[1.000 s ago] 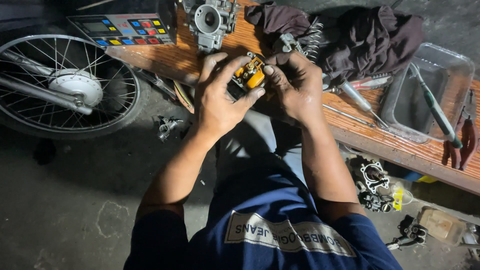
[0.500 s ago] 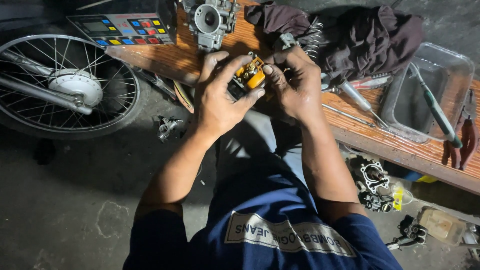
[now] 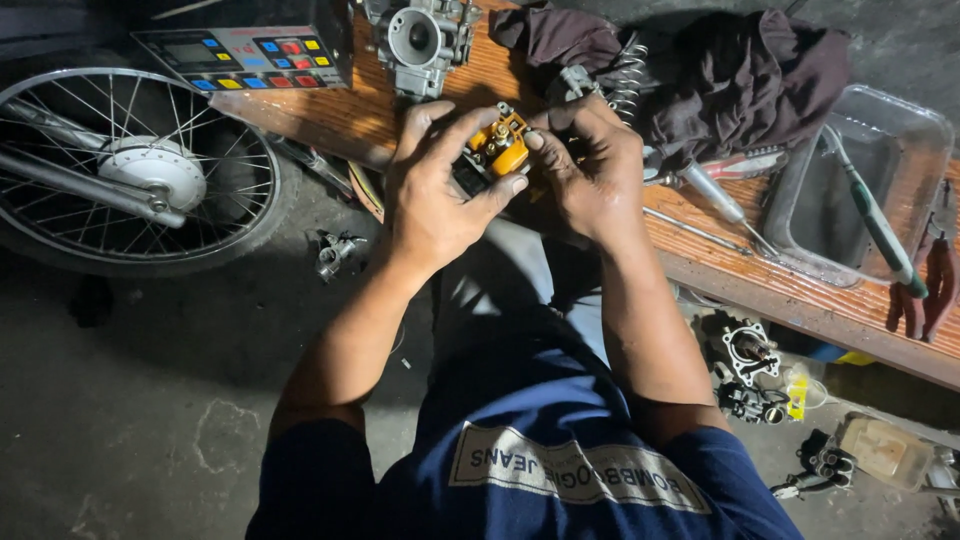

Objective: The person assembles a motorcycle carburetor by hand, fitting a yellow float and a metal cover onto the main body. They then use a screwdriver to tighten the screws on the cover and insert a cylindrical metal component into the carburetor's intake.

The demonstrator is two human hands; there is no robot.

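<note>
A small carburettor part with orange floats [image 3: 497, 150] is held up between both hands, above the front edge of a wooden bench [image 3: 770, 290]. My left hand [image 3: 437, 190] wraps around it from the left, thumb and fingers clamped on its body. My right hand [image 3: 588, 170] closes on it from the right, fingertips touching the orange float. The lower half of the part is hidden by my fingers.
On the bench lie a metal carburettor body [image 3: 420, 40], a dark rag [image 3: 740, 75], a coil spring [image 3: 625, 85], screwdrivers [image 3: 715, 195] and a clear plastic tray [image 3: 860, 190]. A spoked wheel [image 3: 130, 170] stands at left. Engine parts [image 3: 745, 360] lie on the floor at right.
Both hands stay on the orange part; the fingers have shifted slightly and the part has turned a little between them.
</note>
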